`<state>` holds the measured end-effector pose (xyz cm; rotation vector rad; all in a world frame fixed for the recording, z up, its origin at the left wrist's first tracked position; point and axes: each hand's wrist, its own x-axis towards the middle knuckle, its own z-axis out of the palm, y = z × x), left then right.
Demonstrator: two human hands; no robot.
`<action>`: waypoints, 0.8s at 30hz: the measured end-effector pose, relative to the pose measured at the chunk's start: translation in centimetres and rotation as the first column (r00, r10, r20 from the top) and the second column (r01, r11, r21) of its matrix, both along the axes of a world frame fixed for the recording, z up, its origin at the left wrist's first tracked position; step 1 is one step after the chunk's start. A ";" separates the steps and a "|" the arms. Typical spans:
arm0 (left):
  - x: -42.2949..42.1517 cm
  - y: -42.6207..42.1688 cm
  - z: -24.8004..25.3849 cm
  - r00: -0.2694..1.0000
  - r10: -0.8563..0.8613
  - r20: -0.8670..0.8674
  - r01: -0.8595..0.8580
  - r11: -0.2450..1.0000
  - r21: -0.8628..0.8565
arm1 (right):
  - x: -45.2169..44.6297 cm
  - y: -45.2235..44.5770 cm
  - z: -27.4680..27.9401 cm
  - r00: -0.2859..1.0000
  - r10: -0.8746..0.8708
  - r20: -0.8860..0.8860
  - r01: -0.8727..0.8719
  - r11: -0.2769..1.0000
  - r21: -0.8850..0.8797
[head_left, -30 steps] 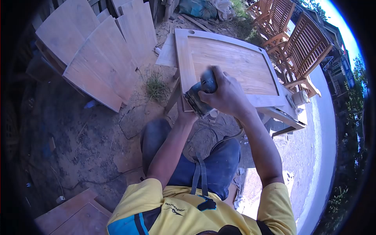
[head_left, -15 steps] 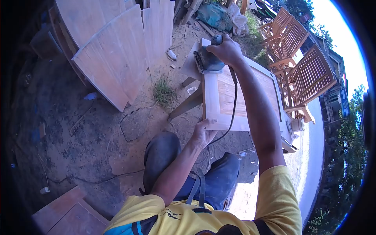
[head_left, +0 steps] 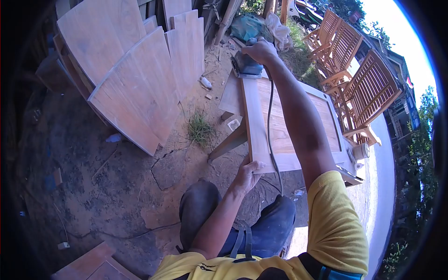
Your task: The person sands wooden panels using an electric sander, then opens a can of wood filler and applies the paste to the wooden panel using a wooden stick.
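A framed wooden panel [head_left: 280, 126], pale at the border and browner inside, lies on a low wooden table [head_left: 232, 140]. My right hand [head_left: 262, 50] is wrapped round the top of a power sander [head_left: 247, 65], which rests on the far left corner of the frame. Its dark cord [head_left: 270, 107] runs back across the panel toward my knees. At the near left corner, my left hand [head_left: 247, 174] grips the panel's edge, thumb on top and the other fingers partly hidden below.
Several wooden panels [head_left: 135, 79] lean together on the left. Slatted wooden chairs [head_left: 368, 88] stand on the right beside the road. A round can [head_left: 360, 150] sits near the table's right end. Another panel [head_left: 100, 266] lies at bottom left; plastic bags [head_left: 252, 26] lie behind.
The sander in my right hand has moved slightly left and farther along the frame's left strip. My left hand still holds the near corner. The whole view has shifted a little.
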<state>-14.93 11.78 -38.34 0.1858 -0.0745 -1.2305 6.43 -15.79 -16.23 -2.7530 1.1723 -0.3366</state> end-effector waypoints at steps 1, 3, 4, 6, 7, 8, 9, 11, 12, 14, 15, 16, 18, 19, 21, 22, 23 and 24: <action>-0.1 0.2 0.5 1.000 0.020 -0.004 -0.020 1.000 0.014 | -1.2 0.9 0.0 1.000 -0.011 -0.014 0.011 1.000 0.015; 0.1 0.0 0.3 1.000 -0.002 -0.012 0.001 1.000 -0.022 | -3.9 2.9 0.1 1.000 -0.009 -0.003 0.009 0.999 0.047; 0.1 0.0 0.2 1.000 -0.007 0.006 0.007 1.000 -0.004 | -5.7 4.1 0.3 1.000 0.003 -0.012 -0.003 0.999 0.046; 0.3 0.2 0.4 1.000 -0.021 0.015 0.021 1.000 0.019 | -9.7 6.6 0.3 0.999 0.046 0.014 -0.047 0.997 0.058; 0.3 0.3 0.6 0.999 -0.030 0.014 0.030 1.000 0.009 | -12.0 7.6 0.2 0.996 0.075 0.044 -0.078 0.995 0.069; 0.3 0.4 0.7 0.999 -0.023 0.026 0.023 1.000 -0.015 | -14.3 9.0 0.1 0.996 0.058 0.061 -0.065 0.992 0.113; 0.5 0.4 0.9 0.999 -0.013 0.040 0.015 0.999 -0.042 | -16.4 10.2 0.2 0.996 0.043 0.080 -0.055 0.987 0.153; 0.5 0.7 0.6 0.995 -0.017 0.099 0.023 0.998 -0.064 | -19.8 12.5 0.6 0.997 0.017 0.076 -0.031 0.982 0.188; 0.4 0.6 0.1 0.992 -0.011 0.124 0.018 0.999 -0.051 | -20.6 13.2 0.6 0.997 0.021 0.076 -0.036 0.979 0.199; 0.7 0.7 1.0 0.987 -0.019 0.158 0.027 0.999 -0.046 | -20.6 13.1 0.4 0.997 0.033 0.069 -0.044 0.984 0.170; 0.9 0.6 1.3 0.983 -0.047 0.175 0.061 0.995 -0.074 | -19.6 12.8 0.6 0.997 0.047 0.053 -0.056 0.982 0.181; 1.1 0.6 1.4 0.986 -0.029 0.162 0.043 0.995 -0.086 | -18.2 12.3 0.6 0.997 0.054 0.061 -0.062 0.989 0.137; 0.8 0.6 1.0 0.985 -0.040 0.169 0.058 0.993 -0.099 | -14.7 10.0 0.3 0.993 0.083 0.082 -0.092 0.990 0.104; 0.7 0.7 0.7 0.988 -0.026 0.155 0.035 0.998 -0.057 | -12.7 9.1 0.6 0.997 0.060 0.055 -0.065 0.992 0.106; 0.8 0.6 0.4 0.988 -0.010 0.157 0.013 1.000 -0.020 | -8.6 6.0 0.5 0.999 0.028 0.035 -0.031 0.996 0.085; 0.9 0.7 0.5 0.987 -0.014 0.158 0.016 1.000 -0.016 | -6.9 4.7 0.4 0.999 0.011 0.037 -0.014 0.997 0.073; 1.0 0.7 0.7 0.987 -0.015 0.158 0.017 1.000 -0.011 | -5.2 3.3 0.3 0.999 0.007 0.052 -0.011 0.998 0.069; 1.1 0.6 1.2 0.985 -0.016 0.173 0.019 1.000 -0.016 | -3.7 1.9 0.2 0.998 -0.011 0.057 0.007 0.997 0.074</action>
